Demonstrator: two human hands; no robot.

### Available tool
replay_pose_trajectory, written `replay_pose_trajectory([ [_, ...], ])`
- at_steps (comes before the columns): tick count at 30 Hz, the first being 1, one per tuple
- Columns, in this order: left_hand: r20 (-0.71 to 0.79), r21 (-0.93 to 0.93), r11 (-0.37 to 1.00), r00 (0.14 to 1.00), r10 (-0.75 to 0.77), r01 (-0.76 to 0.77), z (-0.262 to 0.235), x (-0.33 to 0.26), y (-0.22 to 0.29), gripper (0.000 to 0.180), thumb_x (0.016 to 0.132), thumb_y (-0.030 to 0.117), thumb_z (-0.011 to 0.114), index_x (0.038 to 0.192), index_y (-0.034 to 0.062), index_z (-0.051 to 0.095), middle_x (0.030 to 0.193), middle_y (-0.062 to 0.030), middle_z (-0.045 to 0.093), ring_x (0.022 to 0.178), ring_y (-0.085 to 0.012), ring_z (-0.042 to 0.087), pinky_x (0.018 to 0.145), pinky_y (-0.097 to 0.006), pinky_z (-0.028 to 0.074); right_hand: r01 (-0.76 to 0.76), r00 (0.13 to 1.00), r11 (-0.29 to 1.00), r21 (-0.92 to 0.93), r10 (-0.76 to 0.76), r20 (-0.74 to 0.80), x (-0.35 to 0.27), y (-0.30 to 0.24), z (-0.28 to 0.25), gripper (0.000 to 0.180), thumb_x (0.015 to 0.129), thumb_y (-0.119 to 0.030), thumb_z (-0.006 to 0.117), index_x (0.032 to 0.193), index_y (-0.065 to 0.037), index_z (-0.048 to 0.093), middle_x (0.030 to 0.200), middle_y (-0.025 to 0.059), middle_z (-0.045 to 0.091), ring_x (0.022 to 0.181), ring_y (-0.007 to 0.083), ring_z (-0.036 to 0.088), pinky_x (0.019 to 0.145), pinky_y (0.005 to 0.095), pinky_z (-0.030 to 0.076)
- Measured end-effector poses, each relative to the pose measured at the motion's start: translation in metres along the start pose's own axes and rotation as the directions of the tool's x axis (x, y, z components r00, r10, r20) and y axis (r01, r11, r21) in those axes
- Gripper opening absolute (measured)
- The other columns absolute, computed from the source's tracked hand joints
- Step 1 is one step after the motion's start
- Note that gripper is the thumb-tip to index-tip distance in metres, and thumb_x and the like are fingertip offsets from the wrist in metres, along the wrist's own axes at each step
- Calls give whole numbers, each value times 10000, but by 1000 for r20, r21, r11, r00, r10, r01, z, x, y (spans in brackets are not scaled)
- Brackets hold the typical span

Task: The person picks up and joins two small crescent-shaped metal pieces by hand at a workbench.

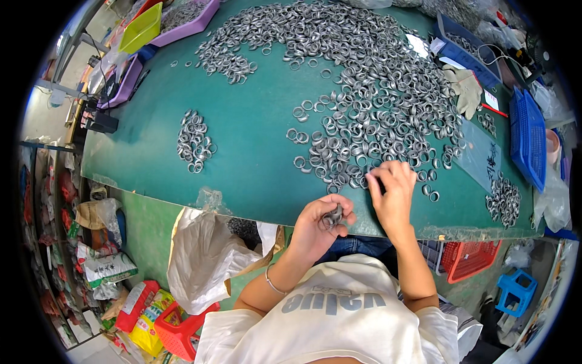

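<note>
A crowded workshop surrounds you, and before you lies a green table (254,133) strewn with grey metal rings.

Your left hand (318,221) is curled closed around a small clutch of rings (332,216), thumb and fingers pressing them together just off the near edge of the table; keep that grip snug but not tight, I'd judge, so the stack stays aligned and nothing slips to the floor. Your right hand (391,191) rests palm-down at the near margin of the big heap of rings (370,103), fingertips bent onto the rings there; whether a ring is actually pinched beneath them cannot be told. Take from the loose fringe rather than the thick of the heap; single rings part more cleanly there, likely, and the two hands sit near each other, so the passing is short.

Farther out, a small separate pile (194,141) lies well apart to your left; a work glove (465,88) and a blue basket (527,136) sit at the right; purple trays (188,18) stand at the far left corner.
</note>
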State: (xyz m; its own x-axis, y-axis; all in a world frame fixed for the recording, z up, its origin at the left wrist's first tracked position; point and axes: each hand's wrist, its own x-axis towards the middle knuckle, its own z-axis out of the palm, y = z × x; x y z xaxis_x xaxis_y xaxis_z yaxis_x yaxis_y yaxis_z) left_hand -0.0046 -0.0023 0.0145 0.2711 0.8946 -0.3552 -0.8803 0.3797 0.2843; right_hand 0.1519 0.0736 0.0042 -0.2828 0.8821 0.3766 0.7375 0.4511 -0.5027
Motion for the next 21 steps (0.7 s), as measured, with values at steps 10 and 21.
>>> replay_pose_trajectory([
  [10,-94,475,876,986,140,-79,14,4,-3,217,852,62,571,1054,-13,597,830,-50,584,631,-74,478,469,-181,359,-587,800,123,800,238,551,-23,-10,-36,120,871,-101,567,890,11,606,824,28,624,738,70,549,684,207,433],
  [21,-18,645,753,983,181,-126,15,4,-1,209,845,67,590,1036,-14,614,666,-28,530,489,-48,404,413,-171,300,-25,999,804,594,-5,49,-20,-22,-43,75,750,-37,639,822,-19,632,773,30,604,679,139,542,636,276,395],
])
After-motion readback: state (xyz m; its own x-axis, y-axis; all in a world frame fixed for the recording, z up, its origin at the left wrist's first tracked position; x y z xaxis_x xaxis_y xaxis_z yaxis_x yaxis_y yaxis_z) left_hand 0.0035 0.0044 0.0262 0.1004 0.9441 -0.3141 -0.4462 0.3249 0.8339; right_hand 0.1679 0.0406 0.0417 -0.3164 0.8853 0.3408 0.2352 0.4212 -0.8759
